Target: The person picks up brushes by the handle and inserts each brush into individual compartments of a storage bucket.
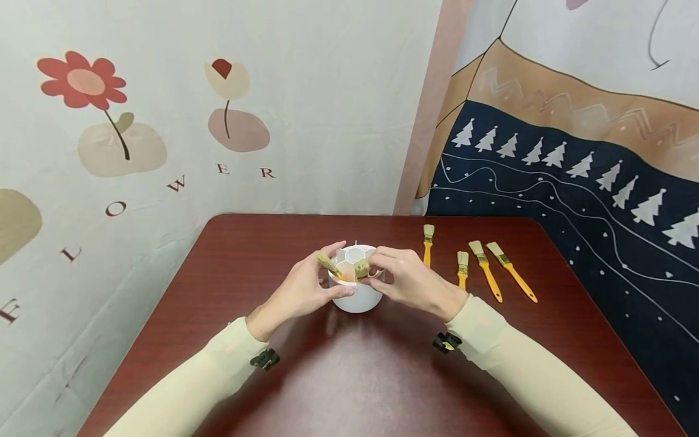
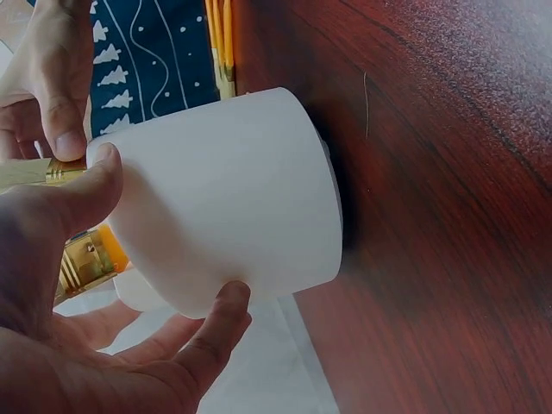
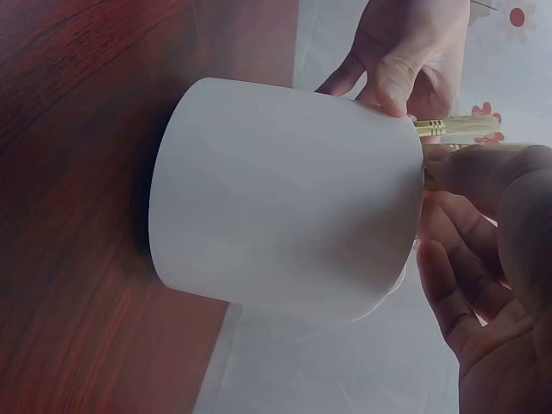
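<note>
A white round pot (image 1: 357, 300), split into compartments around a central ring, stands on the table. My left hand (image 1: 303, 288) grips its left side, thumb at the near rim and fingers spread round the wall in the left wrist view. One paintbrush (image 1: 329, 264) leans in a left compartment, its metal ferrule and bristles above the rim. With thumb and fingers, my right hand (image 1: 409, 278) pinches a second paintbrush (image 1: 361, 268) near its ferrule at the right part of the pot. That brush's handle is hidden inside the pot.
On the dark red table (image 1: 349, 376), to the right, lie several more yellow-handled paintbrushes (image 1: 486, 271), bristles pointing away. The nearest ones are partly covered by my right hand and arm. Printed cloths (image 1: 327, 121) hang behind the table and along its right side.
</note>
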The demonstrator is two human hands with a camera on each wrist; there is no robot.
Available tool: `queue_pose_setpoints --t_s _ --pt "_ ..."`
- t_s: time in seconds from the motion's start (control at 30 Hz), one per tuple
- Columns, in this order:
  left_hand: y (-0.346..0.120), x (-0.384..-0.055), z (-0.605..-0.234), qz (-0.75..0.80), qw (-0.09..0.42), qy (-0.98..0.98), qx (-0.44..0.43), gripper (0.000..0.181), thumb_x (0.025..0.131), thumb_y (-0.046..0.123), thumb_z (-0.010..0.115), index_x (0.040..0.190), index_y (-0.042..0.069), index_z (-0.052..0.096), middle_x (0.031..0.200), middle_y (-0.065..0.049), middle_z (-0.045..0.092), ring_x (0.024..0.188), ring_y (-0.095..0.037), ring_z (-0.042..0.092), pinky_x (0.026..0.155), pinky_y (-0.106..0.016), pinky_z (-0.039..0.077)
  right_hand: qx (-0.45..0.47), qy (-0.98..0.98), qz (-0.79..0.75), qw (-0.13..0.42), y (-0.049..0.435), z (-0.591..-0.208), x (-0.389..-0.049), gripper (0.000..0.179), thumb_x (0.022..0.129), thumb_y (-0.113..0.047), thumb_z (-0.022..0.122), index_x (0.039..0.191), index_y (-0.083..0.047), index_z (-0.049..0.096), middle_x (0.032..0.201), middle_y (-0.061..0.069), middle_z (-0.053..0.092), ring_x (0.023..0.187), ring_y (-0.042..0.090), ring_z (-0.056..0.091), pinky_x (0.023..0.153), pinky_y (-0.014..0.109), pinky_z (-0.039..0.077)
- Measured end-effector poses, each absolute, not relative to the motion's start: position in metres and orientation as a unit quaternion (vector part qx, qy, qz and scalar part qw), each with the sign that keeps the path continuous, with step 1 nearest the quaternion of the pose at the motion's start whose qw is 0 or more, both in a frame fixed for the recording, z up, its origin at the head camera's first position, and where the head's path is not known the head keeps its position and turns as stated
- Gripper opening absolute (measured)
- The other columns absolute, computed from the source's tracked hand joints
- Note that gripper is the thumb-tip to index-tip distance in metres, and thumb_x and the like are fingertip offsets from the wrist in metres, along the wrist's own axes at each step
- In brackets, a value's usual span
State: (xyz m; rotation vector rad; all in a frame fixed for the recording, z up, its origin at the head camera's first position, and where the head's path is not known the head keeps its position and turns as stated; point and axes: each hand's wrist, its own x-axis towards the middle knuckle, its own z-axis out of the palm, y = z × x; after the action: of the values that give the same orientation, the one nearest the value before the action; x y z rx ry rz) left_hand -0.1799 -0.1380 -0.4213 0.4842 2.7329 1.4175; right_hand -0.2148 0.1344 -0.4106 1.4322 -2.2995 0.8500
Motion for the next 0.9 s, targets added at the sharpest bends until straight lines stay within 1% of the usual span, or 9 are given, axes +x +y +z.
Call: queue_pose_setpoints --t_s 0.33,0.57,0.63,0.67,0.7,0.73,0.8,0.87,0.9 --pt "-0.138 -0.178 -0.421 0.441 0.008 0.883 0.160 0.104 0.093 0.023 0.102 0.180 0.023 0.046 0.177 -0.027 0.054 0.132 -0.033 0.083 0.103 -0.046 0.071 0.497 -0.800 0.303 0.143 0.138 -0.407 -0.213 0.035 0.093 -0.005 0.099 0.122 -0.007 0.080 0.109 0.005 0.081 0.098 0.015 0.082 0.086 0.037 0.073" --pt "-0.136 -0.177 -0.424 0.445 -0.004 0.882 0.157 0.111 0.092 0.029 0.103 0.182 0.018 0.040 0.179 -0.022 0.054 0.132 -0.032 0.082 0.103 -0.048 0.070 0.489 -0.804 0.300 0.158 0.147 -0.402 -0.213 0.048 0.091 -0.009 0.102 0.134 -0.007 0.082 0.112 0.004 0.081 0.100 0.016 0.077 0.089 0.030 0.070" --pt "-0.135 -0.176 -0.424 0.438 -0.016 0.886 0.149 0.112 0.090 0.033 0.104 0.181 0.015 0.041 0.175 -0.022 0.057 0.125 -0.032 0.083 0.103 -0.049 0.070 0.487 -0.803 0.301 0.165 0.150 -0.400 -0.213 0.048 0.090 -0.009 0.102 0.134 -0.007 0.083 0.112 0.004 0.082 0.100 0.017 0.078 0.089 0.031 0.070" --pt "-0.134 -0.176 -0.425 0.430 -0.024 0.891 0.143 0.106 0.089 0.036 0.104 0.176 0.012 0.049 0.175 -0.020 0.058 0.123 -0.031 0.082 0.103 -0.047 0.068 0.487 -0.802 0.303 0.169 0.151 -0.400 -0.214 0.049 0.089 -0.009 0.103 0.134 -0.007 0.083 0.112 0.004 0.083 0.099 0.018 0.078 0.088 0.031 0.070" --pt "-0.133 -0.175 -0.425 0.425 -0.033 0.894 0.137 0.104 0.089 0.038 0.105 0.173 0.010 0.051 0.174 -0.019 0.059 0.118 -0.031 0.081 0.102 -0.047 0.067 0.487 -0.800 0.305 0.173 0.153 -0.400 -0.215 0.048 0.088 -0.008 0.103 0.133 -0.007 0.084 0.112 0.005 0.083 0.099 0.018 0.079 0.088 0.032 0.070" --pt "-0.133 -0.173 -0.425 0.417 -0.041 0.899 0.128 0.096 0.088 0.040 0.104 0.166 0.010 0.058 0.174 -0.017 0.059 0.115 -0.031 0.079 0.102 -0.046 0.064 0.486 -0.798 0.308 0.177 0.155 -0.399 -0.216 0.048 0.088 -0.008 0.103 0.132 -0.006 0.084 0.112 0.005 0.083 0.099 0.018 0.079 0.087 0.033 0.070" --pt "-0.130 -0.171 -0.426 0.405 -0.055 0.905 0.113 0.078 0.087 0.044 0.104 0.147 0.009 0.067 0.173 -0.014 0.060 0.112 -0.032 0.074 0.099 -0.043 0.059 0.484 -0.797 0.312 0.185 0.159 -0.399 -0.219 0.046 0.088 -0.007 0.103 0.130 -0.006 0.084 0.111 0.005 0.084 0.097 0.019 0.080 0.086 0.036 0.070" --pt "-0.128 -0.168 -0.427 0.404 -0.061 0.907 0.102 0.067 0.087 0.045 0.104 0.130 0.009 0.068 0.171 -0.013 0.060 0.115 -0.033 0.069 0.098 -0.040 0.055 0.479 -0.796 0.317 0.192 0.164 -0.399 -0.222 0.045 0.089 -0.006 0.102 0.130 -0.006 0.084 0.111 0.005 0.084 0.097 0.018 0.081 0.086 0.038 0.070" --pt "-0.126 -0.167 -0.428 0.408 -0.060 0.906 0.096 0.070 0.087 0.045 0.104 0.132 0.008 0.065 0.168 -0.013 0.061 0.115 -0.035 0.067 0.097 -0.039 0.054 0.475 -0.797 0.319 0.194 0.166 -0.399 -0.223 0.044 0.089 -0.007 0.101 0.130 -0.007 0.084 0.112 0.005 0.084 0.097 0.018 0.081 0.086 0.039 0.070"
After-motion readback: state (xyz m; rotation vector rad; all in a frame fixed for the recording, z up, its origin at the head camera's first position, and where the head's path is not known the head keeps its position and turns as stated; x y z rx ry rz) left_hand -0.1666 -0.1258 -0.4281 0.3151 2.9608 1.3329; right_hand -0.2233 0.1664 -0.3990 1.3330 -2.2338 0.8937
